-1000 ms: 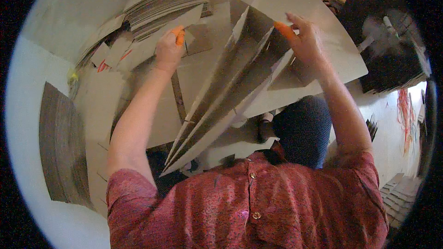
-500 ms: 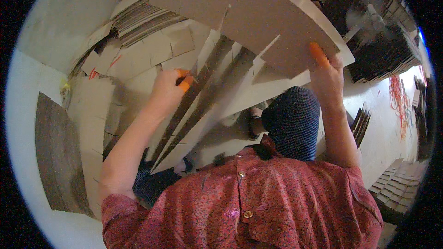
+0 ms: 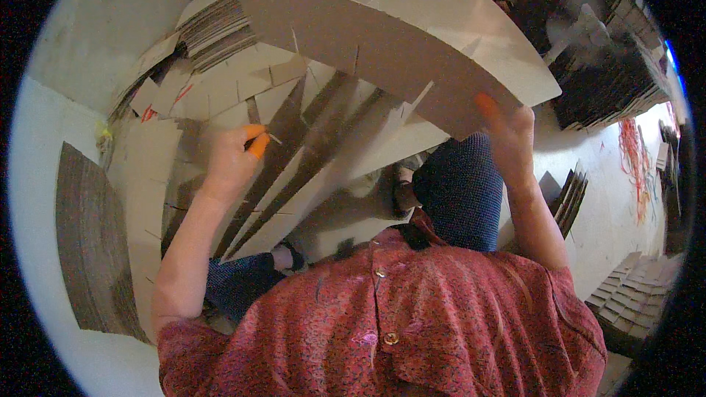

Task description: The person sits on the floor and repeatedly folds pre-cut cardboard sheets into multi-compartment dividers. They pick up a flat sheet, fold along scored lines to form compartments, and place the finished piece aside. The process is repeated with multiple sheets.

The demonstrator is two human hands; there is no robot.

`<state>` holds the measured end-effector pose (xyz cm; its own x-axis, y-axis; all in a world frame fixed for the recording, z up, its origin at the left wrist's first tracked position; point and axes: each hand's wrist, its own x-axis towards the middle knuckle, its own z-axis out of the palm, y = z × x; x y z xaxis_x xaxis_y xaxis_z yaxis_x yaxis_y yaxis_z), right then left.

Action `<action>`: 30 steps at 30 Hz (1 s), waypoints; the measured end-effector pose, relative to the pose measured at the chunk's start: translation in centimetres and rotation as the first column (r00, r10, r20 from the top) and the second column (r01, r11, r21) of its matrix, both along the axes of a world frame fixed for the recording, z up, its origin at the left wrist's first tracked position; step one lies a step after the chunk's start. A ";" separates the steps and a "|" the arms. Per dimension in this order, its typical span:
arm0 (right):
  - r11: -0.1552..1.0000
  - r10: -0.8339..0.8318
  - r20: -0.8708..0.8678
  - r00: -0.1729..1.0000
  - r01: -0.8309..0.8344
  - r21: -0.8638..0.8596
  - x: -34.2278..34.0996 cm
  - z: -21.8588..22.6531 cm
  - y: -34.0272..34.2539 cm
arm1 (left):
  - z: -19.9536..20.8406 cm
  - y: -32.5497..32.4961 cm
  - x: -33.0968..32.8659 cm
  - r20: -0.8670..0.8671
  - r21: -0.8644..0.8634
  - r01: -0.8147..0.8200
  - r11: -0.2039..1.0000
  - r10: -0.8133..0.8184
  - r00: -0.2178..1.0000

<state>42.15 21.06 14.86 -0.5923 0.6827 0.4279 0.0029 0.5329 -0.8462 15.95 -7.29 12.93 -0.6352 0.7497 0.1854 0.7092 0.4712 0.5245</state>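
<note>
My right hand [image 3: 507,136], with orange coverings on the fingertips, grips the right end of a long brown cardboard strip [image 3: 382,48]. Slots are cut along its lower edge, and it is held raised and tilted. My left hand [image 3: 239,158], also wearing orange fingertip coverings, is closed in a pinch. A small pale sliver [image 3: 274,139] pokes out between its fingertips. Several cardboard strips [image 3: 294,154] stand fanned out between my hands, running toward my left leg; how they join is partly hidden. Behind the held strip lies a wide pale cardboard sheet [image 3: 471,15].
Stacks of cardboard strips [image 3: 217,29] lie at the far left, and another stack [image 3: 95,242] is at the left edge. A fan [image 3: 585,26] stands before a tall dark pile [image 3: 618,81] on the right. Red string [image 3: 636,162] hangs nearby. Slotted pieces [image 3: 632,290] lie lower right.
My left hand has moved left and slightly nearer, away from the fanned strips. The strip in my right hand has swung down and nearer, uncovering more of the pale sheet behind it.
</note>
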 end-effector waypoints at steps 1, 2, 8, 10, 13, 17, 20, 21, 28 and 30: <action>1.000 0.007 -0.056 0.998 -0.008 -0.017 -0.2 0.2 -0.1 | -0.1 -0.1 -0.1 -0.008 -0.005 0.006 1.000 -0.006 1.000; 0.999 0.015 -0.112 0.994 -0.018 -0.034 -0.6 0.4 -0.4 | -0.1 -0.1 -0.1 -0.016 -0.011 0.012 1.000 -0.012 1.000; 0.998 0.059 -0.071 0.996 -0.056 0.034 -0.7 0.2 -0.6 | 0.8 0.1 0.6 0.029 -0.074 -0.057 0.996 0.059 0.998; 0.996 0.067 -0.070 0.995 -0.063 0.058 -0.8 0.1 -0.6 | 0.2 -0.4 0.0 -0.027 -0.028 -0.026 0.999 0.025 0.999; 0.993 0.063 -0.046 0.997 -0.058 0.103 -0.6 -0.2 -0.3 | 0.2 -0.5 0.0 -0.059 -0.017 -0.026 1.000 0.025 0.998; 0.996 0.060 -0.079 0.995 -0.055 0.064 -0.7 0.0 -0.4 | 0.9 -0.2 0.4 -0.028 -0.059 -0.077 0.995 0.076 0.997; 0.993 0.103 -0.062 0.993 -0.098 0.069 -0.9 0.2 -0.1 | -0.2 -0.7 -0.5 -0.052 0.018 -0.013 1.000 0.014 0.999; 0.989 0.126 -0.045 0.991 -0.122 0.082 -1.0 0.2 0.0 | 0.0 -0.7 -0.3 -0.041 -0.002 -0.034 0.999 0.034 0.999; 0.991 0.133 -0.026 0.991 -0.133 0.028 -1.4 -0.5 0.6 | 0.6 -0.4 0.3 -0.034 -0.025 -0.074 0.997 0.073 0.997; 0.989 0.148 -0.011 0.989 -0.148 -0.015 -1.3 -0.7 0.2 | 0.6 -0.4 0.2 -0.028 -0.039 -0.096 0.995 0.095 0.995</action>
